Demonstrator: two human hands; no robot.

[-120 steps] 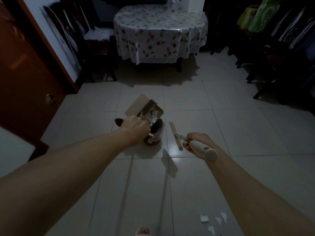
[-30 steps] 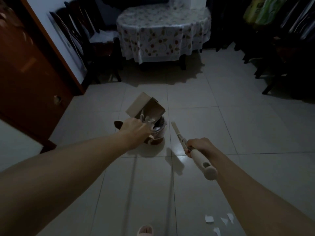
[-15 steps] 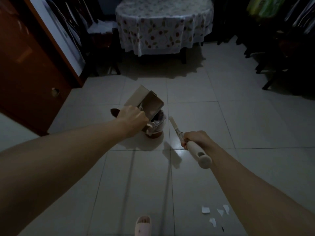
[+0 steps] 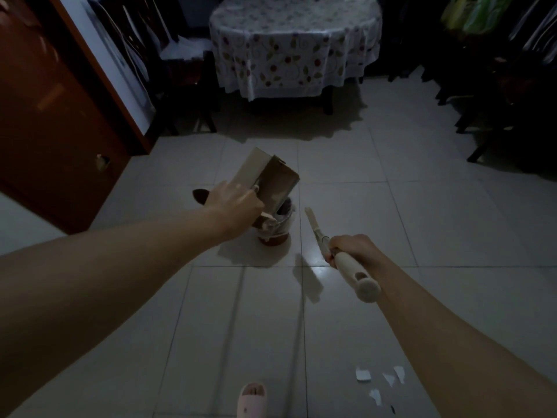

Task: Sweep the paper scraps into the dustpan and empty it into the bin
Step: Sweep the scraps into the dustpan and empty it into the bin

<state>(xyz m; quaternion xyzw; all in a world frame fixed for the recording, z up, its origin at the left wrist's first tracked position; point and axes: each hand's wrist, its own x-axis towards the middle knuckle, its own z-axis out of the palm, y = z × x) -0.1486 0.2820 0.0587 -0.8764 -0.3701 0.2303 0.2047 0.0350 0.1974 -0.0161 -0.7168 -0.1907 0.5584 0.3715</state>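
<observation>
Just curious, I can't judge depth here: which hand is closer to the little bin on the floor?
The left hand. It holds the dustpan tipped right over the bin; the right hand grips the broom off to the bin's right.

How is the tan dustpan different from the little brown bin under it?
The tan box-shaped dustpan is held up in the air, tipped over, by the left hand; the small round brown bin stands upright on the tiled floor. The dustpan has flat sides and corners; the bin is round with a pale liner. The dustpan looks empty; what the bin holds cannot be told. Both are open containers.
</observation>
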